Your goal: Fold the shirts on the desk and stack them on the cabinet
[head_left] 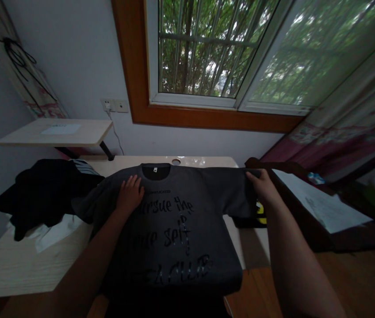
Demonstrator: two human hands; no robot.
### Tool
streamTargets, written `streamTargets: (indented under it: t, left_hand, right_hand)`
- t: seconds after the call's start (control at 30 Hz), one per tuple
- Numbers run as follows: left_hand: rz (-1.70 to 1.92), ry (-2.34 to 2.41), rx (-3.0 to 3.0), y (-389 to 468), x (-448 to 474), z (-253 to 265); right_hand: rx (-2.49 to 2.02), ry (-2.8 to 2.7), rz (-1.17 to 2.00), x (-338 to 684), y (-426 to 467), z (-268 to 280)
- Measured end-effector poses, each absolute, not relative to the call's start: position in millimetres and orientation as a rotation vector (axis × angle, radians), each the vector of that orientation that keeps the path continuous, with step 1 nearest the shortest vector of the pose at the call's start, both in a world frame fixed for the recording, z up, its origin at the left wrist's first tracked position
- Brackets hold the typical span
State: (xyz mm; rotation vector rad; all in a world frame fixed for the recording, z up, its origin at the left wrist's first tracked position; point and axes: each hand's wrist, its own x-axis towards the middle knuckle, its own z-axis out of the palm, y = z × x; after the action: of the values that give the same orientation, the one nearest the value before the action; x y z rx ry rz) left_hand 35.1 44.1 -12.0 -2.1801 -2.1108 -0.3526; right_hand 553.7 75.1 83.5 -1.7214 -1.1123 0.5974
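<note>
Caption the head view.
Left hand flat on a grey T-shirt spread on the table; right hand grips its sleeve.

A pale wood-grain tabletop is standing under the window, with a round cable hole near its far edge. A dark grey short-sleeved T-shirt with black lettering is lying spread flat across it, front up, its hem hanging over the near edge. A heap of black clothing is sitting at the left, partly covering a white cloth.
</note>
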Motion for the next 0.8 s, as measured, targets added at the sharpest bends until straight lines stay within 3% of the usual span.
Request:
streamTargets:
  t: [0.2,0.5,0.8]
  left_hand:
    - [-0.371,-2.094,-2.189,42,36,-10]
    - [-0.342,-2.078,-2.190,42,37,-10]
    - [-0.334,-2.103,-2.193,40,38,-7]
  right_hand:
    - [-1.924,-1.410,0.091,562,84,112]
    - [-2.365,-1.747,-0.084,549,75,94]
    - [-2.158,-1.764,-0.569,501,60,85]
